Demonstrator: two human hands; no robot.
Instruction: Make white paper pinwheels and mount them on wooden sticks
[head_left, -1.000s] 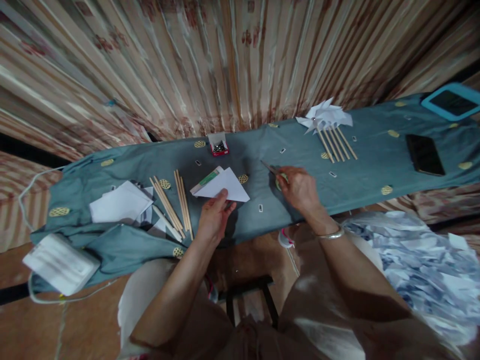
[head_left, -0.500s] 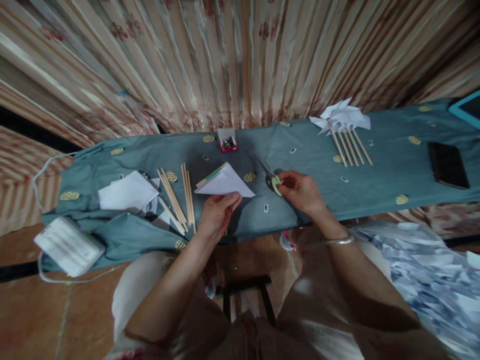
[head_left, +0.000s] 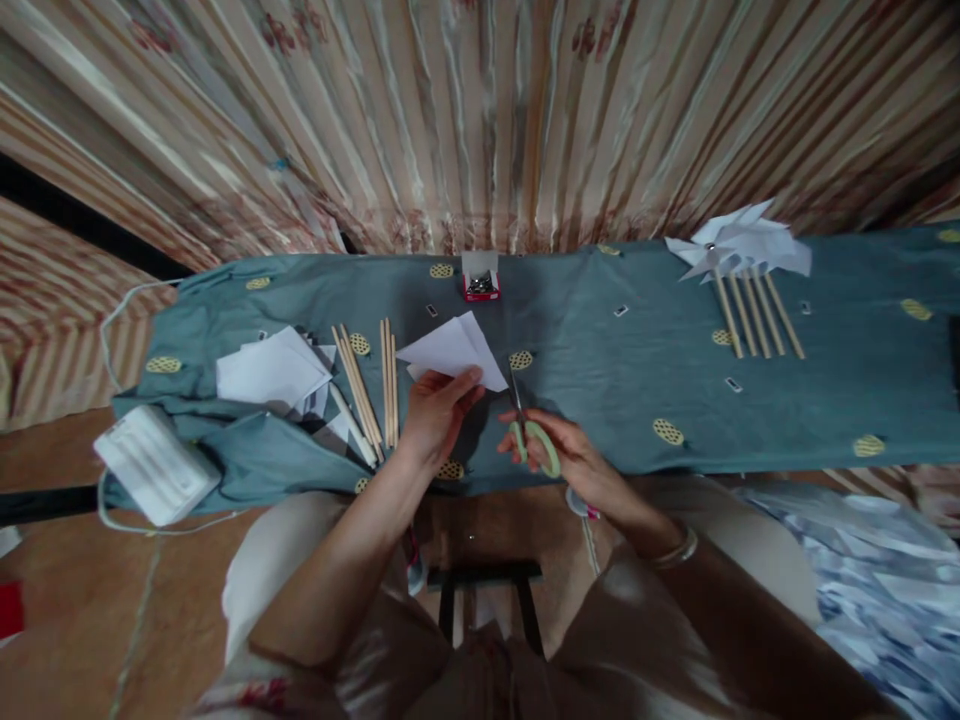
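My left hand [head_left: 444, 415] pinches the lower edge of a folded white paper [head_left: 457, 345], held over the cloth. Just right of it, my right hand [head_left: 559, 445] holds green-handled scissors [head_left: 544, 447] by their loops, the blades pointing up beside the paper's right corner. Behind the paper stands an open red box [head_left: 481, 285] with small metal pieces inside. Wooden sticks [head_left: 389, 385] and a stack of white paper [head_left: 274, 370] lie to the left.
Paper pinwheels [head_left: 750, 245] on wooden sticks lie at the right on the green cloth [head_left: 615, 380]. A white device [head_left: 157, 465] with a cable sits at the left edge. Paper scraps [head_left: 892, 590] fill a bag at the lower right. A curtain hangs behind.
My right hand has brought the scissors left and down, closer to the paper, with the blades now pointing up. The paper has turned in my left hand. The view has shifted.
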